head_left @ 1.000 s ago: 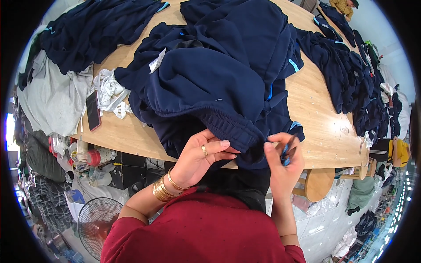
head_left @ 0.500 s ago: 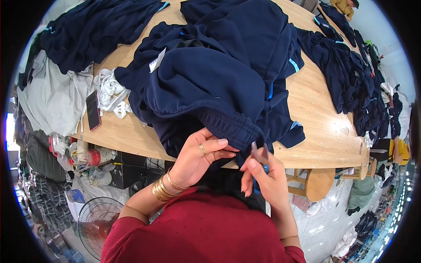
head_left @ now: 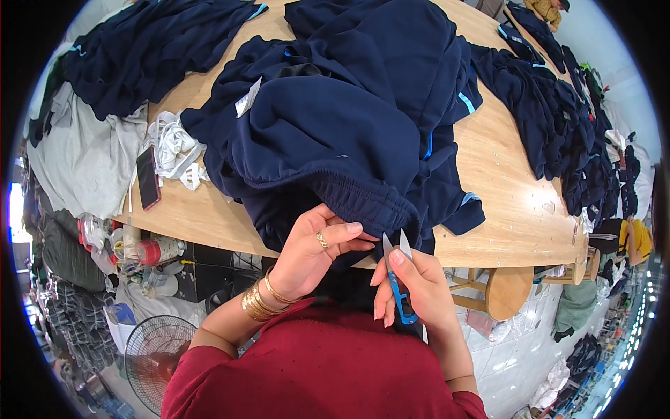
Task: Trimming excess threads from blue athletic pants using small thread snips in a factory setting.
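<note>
A navy garment (head_left: pixel 328 129) with a gathered elastic waistband (head_left: pixel 363 204) lies heaped at the near edge of the table. My left hand (head_left: pixel 303 255), with a ring and gold bangles, pinches the lower edge of that waistband between thumb and fingers. Just to its right, my right hand (head_left: pixel 427 286) grips blue-handled thread snips (head_left: pixel 399 297). Their two pointed blades are apart and aim away from me, close below the waistband's right end. I cannot tell whether the tips touch the cloth. A white label (head_left: pixel 249 98) shows on the garment's left part.
On the wooden table (head_left: pixel 520 230), white tape (head_left: pixel 174 146) lies tangled beside a phone (head_left: pixel 148 178). More navy garments (head_left: pixel 537 112) are piled right and far left. A fan (head_left: pixel 159 359) stands lower left, a wooden stool (head_left: pixel 508 293) lower right. Another person (head_left: pixel 548 10) is at far right.
My right hand has turned and lowered slightly, so the snips' blades and blue handle now show plainly. My left hand keeps its pinch on the waistband.
</note>
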Tool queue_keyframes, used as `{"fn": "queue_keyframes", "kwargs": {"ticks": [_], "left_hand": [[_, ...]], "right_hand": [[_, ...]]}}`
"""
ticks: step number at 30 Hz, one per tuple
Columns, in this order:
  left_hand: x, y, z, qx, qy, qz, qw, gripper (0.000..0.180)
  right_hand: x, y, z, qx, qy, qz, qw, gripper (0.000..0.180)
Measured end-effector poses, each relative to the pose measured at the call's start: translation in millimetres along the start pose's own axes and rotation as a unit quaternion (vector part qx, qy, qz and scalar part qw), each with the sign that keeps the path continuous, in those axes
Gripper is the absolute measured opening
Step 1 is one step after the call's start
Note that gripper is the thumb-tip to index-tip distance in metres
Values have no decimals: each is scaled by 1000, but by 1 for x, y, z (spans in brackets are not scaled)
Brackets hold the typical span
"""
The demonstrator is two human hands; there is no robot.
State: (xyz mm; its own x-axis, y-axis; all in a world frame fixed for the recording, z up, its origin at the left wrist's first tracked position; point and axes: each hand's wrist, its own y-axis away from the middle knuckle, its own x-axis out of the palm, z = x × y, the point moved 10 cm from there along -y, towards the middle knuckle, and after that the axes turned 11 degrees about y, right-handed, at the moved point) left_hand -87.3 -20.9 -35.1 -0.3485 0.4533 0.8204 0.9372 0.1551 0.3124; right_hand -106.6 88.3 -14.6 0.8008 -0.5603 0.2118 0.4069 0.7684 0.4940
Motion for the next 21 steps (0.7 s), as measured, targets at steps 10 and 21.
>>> {"fn": "queue_keyframes", "kwargs": {"ticks": [10, 21], "left_hand": [[2, 0, 0, 1, 2, 4, 1000, 23], [0, 0, 0, 19, -56, -13, 998, 27]], "right_hand": [[-36, 18, 35, -200, 218, -302, 906, 15], [-27, -2, 47, -180, 220, -244, 927, 8]]}}
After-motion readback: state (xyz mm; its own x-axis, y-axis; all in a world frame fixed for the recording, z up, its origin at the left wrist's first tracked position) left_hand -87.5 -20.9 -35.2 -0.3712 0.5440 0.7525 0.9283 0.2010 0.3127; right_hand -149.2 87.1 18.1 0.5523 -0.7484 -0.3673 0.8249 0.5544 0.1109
